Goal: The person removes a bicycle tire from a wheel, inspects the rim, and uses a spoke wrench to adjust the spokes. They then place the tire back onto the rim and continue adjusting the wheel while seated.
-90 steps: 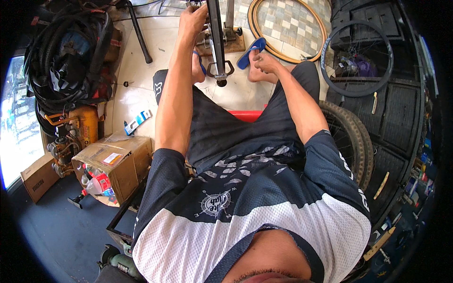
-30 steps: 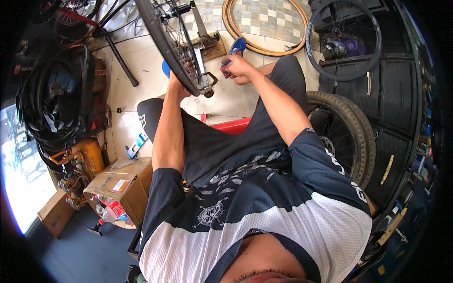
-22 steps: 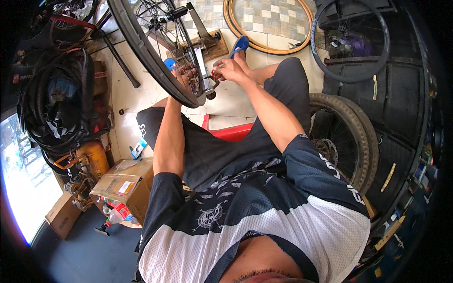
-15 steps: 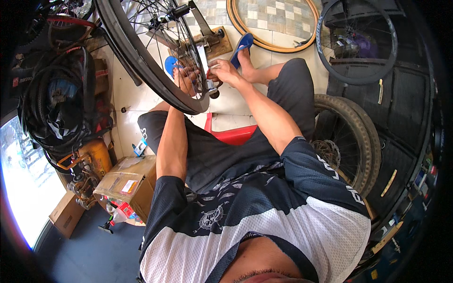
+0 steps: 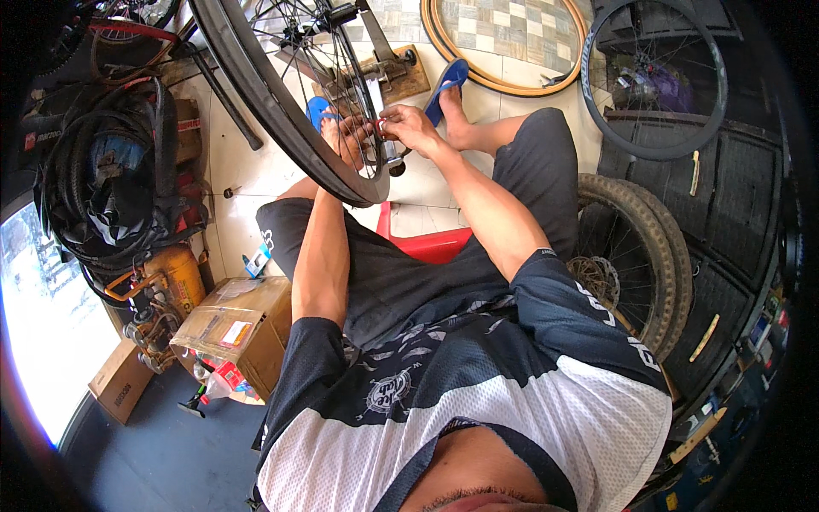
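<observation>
Dark bicycle wheel [image 5: 294, 154], thin black spokes, seen standing on edge, hub carried at the arm of a metal truing stand [image 5: 375, 96]. Stand mounted on wooden base. Small red tool [image 5: 381, 125] held at rim's right side; partly covered by fingers.

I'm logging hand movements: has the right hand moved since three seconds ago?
Yes. Against the wooden base, the right hand has shifted left and is now close to the wheel.

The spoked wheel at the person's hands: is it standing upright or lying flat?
Roughly upright: from above, the spoked wheel looks narrow, and the left hand shows through it; the tan hoops lying flat look broadly round.
</observation>
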A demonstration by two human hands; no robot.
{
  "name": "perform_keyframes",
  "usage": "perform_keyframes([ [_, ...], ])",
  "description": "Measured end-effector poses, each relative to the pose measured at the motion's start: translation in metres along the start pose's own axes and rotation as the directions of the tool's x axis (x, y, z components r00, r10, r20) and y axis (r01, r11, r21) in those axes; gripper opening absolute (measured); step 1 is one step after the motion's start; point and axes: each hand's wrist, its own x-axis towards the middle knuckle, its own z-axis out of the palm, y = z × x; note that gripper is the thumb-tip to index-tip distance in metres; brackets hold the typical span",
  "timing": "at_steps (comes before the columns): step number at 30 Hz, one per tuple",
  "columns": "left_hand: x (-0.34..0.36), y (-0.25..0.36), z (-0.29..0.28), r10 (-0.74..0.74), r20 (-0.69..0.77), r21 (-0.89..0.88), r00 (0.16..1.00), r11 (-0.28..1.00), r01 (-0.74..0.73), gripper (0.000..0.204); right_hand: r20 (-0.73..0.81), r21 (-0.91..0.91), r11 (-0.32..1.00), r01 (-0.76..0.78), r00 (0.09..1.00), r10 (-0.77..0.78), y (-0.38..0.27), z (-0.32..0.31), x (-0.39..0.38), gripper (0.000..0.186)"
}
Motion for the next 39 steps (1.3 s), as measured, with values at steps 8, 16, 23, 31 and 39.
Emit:
perform_keyframes([
  [8, -0.006, -0.001, 0.01, 0.135, 0.055, -0.032, 0.989, 0.99, -0.134, 0.081, 0.024, 0.165, 0.986, 0.033, 0.999, -0.037, -0.008, 0.004, -0.002, 0.03],
  [16, -0.021, 0.019, 0.02, 0.107, 0.058, 0.182, 0.993, 0.976, -0.116, 0.071, 0.125, -0.185, 0.966, 0.179, 0.98, -0.158, -0.017, 0.004, -0.009, 0.032],
  [23, -0.053, 0.052, 0.052, 0.016, -0.064, 0.16, 0.998, 0.987, -0.005, 0.018, 0.168, -0.403, 0.857, 0.32, 0.947, -0.274, -0.03, 0.002, -0.021, 0.038],
  [31, -0.057, 0.053, 0.057, 0.112, -0.034, 0.362, 0.993, 0.927, -0.093, 0.026, 0.197, -0.636, 0.714, 0.291, 0.957, -0.214, -0.062, 0.003, -0.038, 0.035],
  [39, -0.018, 0.02, 0.017, 0.318, 0.037, 0.695, 0.947, 0.674, -0.253, 0.025, 0.217, -0.679, 0.666, 0.31, 0.951, -0.221, -0.061, 0.005, -0.038, 0.03],
])
